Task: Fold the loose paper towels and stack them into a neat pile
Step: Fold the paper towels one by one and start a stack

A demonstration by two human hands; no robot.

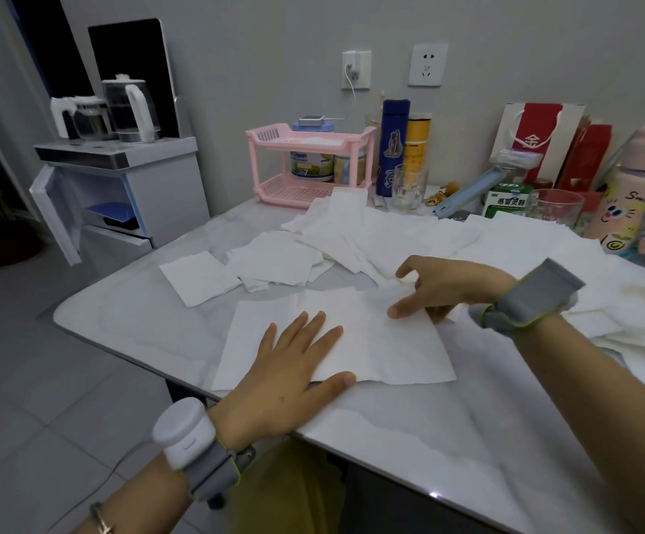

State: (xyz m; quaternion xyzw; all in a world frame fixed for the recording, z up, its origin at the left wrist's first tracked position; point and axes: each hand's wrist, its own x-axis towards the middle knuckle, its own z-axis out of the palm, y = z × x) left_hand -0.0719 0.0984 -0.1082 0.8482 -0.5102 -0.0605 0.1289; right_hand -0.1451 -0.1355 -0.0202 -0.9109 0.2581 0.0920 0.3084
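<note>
**Towel fold: sheet pressed flat, far edge pinched**

1. Working sheet. One unfolded paper towel (382, 348) lies spread on the white marble-pattern table (448, 449), close to the near edge and in front of you.

2. Left hand. Your left hand (286, 375) lies on the near-left part of this sheet with its fingers straight and spread. The palm presses the paper to the tabletop and nothing is grasped.

3. Right hand. Your right hand (448, 289) is at the far-right corner of the same sheet. Thumb and curled fingers pinch the paper edge, which is raised slightly off the surface.

4. Other towels. A single folded square (201, 277) lies apart on the left. Just right of it, several folded squares (274, 260) overlap unevenly. A loose heap (374, 229) of unfolded sheets covers the middle and right of the table behind your hands.

5. Background. A pink rack (309, 163), a glass mug (409, 188) and a blue bottle (392, 148) stand along the wall.
</note>
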